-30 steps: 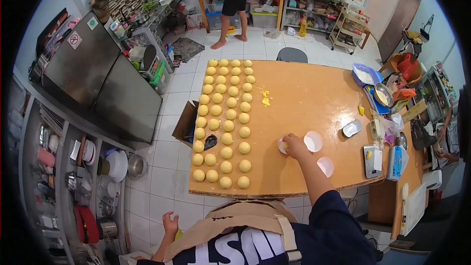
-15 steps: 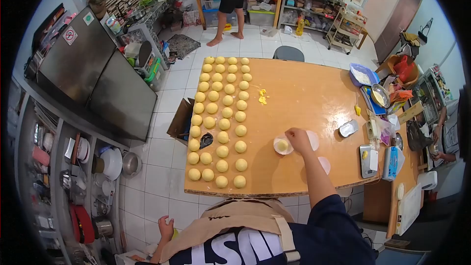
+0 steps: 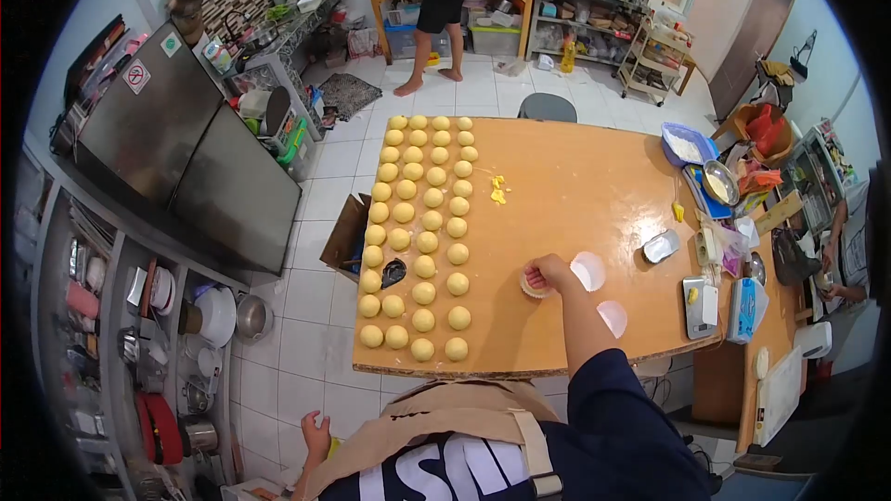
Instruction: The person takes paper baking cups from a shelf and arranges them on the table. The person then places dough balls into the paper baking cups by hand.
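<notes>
Sitting beneath the right hand (image 3: 549,271), whose curled fingers reach inside, grip unclear, is a paper cup (image 3: 535,293).

dough balls in columns (image 3: 423,293): 42 | visible paper cups (image 3: 588,273): 3 | foil tin (image 3: 662,247): 1 | scale (image 3: 695,323): 1 | stool (image 3: 548,109): 1

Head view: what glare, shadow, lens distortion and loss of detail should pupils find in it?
Head view, glare: a bright patch on the wooden table, left of the foil tin; head view, shadow: soft and dark beside the right hand; head view, distortion: a leaning refrigerator, black corners; head view, detail: murky at the far right edge.
</notes>
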### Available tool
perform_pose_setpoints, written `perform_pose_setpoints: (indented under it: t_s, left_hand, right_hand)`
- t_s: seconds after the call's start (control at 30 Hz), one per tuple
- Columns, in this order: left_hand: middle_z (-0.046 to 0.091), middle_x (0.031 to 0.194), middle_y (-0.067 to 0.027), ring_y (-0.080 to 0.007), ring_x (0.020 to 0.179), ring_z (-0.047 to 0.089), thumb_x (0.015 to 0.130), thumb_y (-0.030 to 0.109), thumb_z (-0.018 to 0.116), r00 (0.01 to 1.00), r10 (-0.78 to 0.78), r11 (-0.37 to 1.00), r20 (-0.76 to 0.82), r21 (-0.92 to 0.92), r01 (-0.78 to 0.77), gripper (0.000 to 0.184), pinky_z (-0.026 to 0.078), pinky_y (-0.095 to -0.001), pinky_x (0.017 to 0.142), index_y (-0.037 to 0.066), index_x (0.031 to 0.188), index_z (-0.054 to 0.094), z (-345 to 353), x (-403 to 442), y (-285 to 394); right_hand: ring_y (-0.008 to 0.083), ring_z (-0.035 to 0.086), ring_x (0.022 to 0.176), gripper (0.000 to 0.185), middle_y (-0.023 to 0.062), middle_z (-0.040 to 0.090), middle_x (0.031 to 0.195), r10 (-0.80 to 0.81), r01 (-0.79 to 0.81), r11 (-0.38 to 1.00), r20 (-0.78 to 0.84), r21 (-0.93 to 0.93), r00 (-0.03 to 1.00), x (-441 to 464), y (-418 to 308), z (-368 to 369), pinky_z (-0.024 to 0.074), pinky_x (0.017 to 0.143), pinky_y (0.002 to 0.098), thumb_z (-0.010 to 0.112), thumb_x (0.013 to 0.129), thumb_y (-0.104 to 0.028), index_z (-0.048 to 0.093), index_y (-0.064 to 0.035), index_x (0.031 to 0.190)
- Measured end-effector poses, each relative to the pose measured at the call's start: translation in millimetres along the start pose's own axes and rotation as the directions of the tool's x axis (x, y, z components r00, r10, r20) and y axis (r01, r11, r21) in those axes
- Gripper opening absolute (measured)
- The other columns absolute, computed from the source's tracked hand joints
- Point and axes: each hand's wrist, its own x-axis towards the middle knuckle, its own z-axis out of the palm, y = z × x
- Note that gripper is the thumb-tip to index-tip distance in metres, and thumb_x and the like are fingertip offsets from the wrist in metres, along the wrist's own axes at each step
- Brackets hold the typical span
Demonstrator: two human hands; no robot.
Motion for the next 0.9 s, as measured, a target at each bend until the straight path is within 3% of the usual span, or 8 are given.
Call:
perform_pose_setpoints:
  t_s: [0.3, 0.4, 0.5, 0.6, 0.7, 0.8, 0.83, 0.9]
  left_hand:
    - [0.053, 0.105, -0.0169, -0.0304, 0.095, 0.052, 0.075, 0.019, 0.072, 0.987, -0.146, 0.989, 0.073, 0.033, 0.144, 0.035, 0.044, -0.0405, 0.083, 0.004, 0.104, 0.060, -1.9, -31.4, -39.3]
    - [0.054, 0.103, -0.0172, -0.0307, 0.094, 0.052, 0.076, 0.020, 0.071, 0.993, -0.049, 0.995, 0.110, 0.093, 0.039, 0.034, 0.044, -0.0403, 0.083, 0.004, 0.104, 0.059, -3.9, -21.2, -42.3]
    - [0.054, 0.103, -0.0174, -0.0306, 0.094, 0.052, 0.077, 0.020, 0.070, 0.998, -0.060, 0.997, 0.003, 0.057, 0.059, 0.034, 0.044, -0.0400, 0.084, 0.004, 0.105, 0.059, 0.9, -15.0, -28.8]
    - [0.054, 0.103, -0.0169, -0.0304, 0.093, 0.052, 0.077, 0.020, 0.070, 0.998, -0.050, 0.998, -0.047, -0.040, 0.048, 0.034, 0.044, -0.0398, 0.084, 0.004, 0.106, 0.058, 5.5, -1.8, -9.8]
    - [0.053, 0.103, -0.0160, -0.0300, 0.094, 0.052, 0.078, 0.019, 0.070, 0.999, 0.030, 0.998, -0.020, -0.047, -0.031, 0.034, 0.043, -0.0398, 0.084, 0.004, 0.106, 0.058, 11.4, 7.7, -1.9]
    - [0.053, 0.102, -0.0158, -0.0297, 0.094, 0.051, 0.077, 0.019, 0.070, 1.000, 0.014, 1.000, 0.015, -0.020, -0.013, 0.033, 0.043, -0.0395, 0.084, 0.004, 0.105, 0.058, 20.1, 4.4, 7.9]
    - [0.053, 0.103, -0.0159, -0.0296, 0.095, 0.051, 0.077, 0.019, 0.070, 1.000, 0.017, 1.000, 0.024, -0.026, -0.016, 0.033, 0.043, -0.0392, 0.084, 0.004, 0.105, 0.058, 22.3, 5.3, 3.9]
    - [0.054, 0.103, -0.0160, -0.0295, 0.095, 0.051, 0.077, 0.018, 0.070, 0.999, 0.020, 0.999, 0.041, -0.040, -0.018, 0.033, 0.043, -0.0387, 0.084, 0.005, 0.104, 0.058, 26.2, 0.8, -2.8]
  right_hand:
    - [0.0124, 0.058, 0.063, 0.015, 0.0023, 0.061, 0.068, -0.286, 0.268, 0.946, -0.085, -0.181, 0.954, -19.0, 3.5, 4.9, 0.0487, 0.059, 0.0253, 0.066, 0.082, -0.017, 0.065, -0.0039, 0.077]
    - [0.0108, 0.056, 0.063, 0.012, 0.0012, 0.061, 0.069, -0.475, 0.416, 0.767, 0.004, -0.489, 0.880, -24.5, 2.8, -0.4, 0.0457, 0.058, 0.0248, 0.071, 0.079, -0.014, 0.065, -0.0037, 0.077]
    - [0.0096, 0.055, 0.064, 0.013, 0.0013, 0.061, 0.071, -0.489, 0.376, 0.712, -0.034, -0.593, 0.872, -42.7, -4.5, 2.0, 0.0450, 0.058, 0.0262, 0.073, 0.076, -0.015, 0.066, -0.0043, 0.078]
    - [0.0144, 0.060, 0.075, 0.016, 0.0073, 0.066, 0.081, -0.377, 0.320, 0.906, -0.186, -0.278, 0.907, -55.6, -16.3, -0.3, 0.0473, 0.066, 0.0309, 0.072, 0.074, -0.017, 0.067, -0.0030, 0.081]
    - [0.0180, 0.062, 0.080, 0.017, 0.0095, 0.066, 0.086, -0.549, 0.448, 0.830, -0.340, -0.333, 0.763, -66.0, -19.3, -10.3, 0.0485, 0.067, 0.0328, 0.066, 0.081, -0.018, 0.067, -0.0021, 0.086]
    - [0.0262, 0.064, 0.085, 0.023, 0.0126, 0.067, 0.091, -0.796, 0.364, 0.513, -0.271, -0.777, 0.542, -82.6, 0.3, -2.3, 0.0504, 0.073, 0.0361, 0.059, 0.086, -0.023, 0.067, -0.0029, 0.095]
    - [0.0325, 0.062, 0.095, 0.025, 0.0123, 0.066, 0.101, -0.763, 0.370, 0.385, -0.066, -0.845, 0.643, -98.2, 0.8, 2.7, 0.0490, 0.076, 0.0427, 0.059, 0.088, -0.026, 0.065, -0.0034, 0.097]
    - [0.0289, 0.058, 0.105, 0.028, 0.0112, 0.063, 0.111, -0.843, 0.312, 0.117, 0.072, -0.943, 0.533, -86.4, 41.8, 13.8, 0.0453, 0.087, 0.0431, 0.060, 0.087, -0.026, 0.064, -0.0045, 0.103]
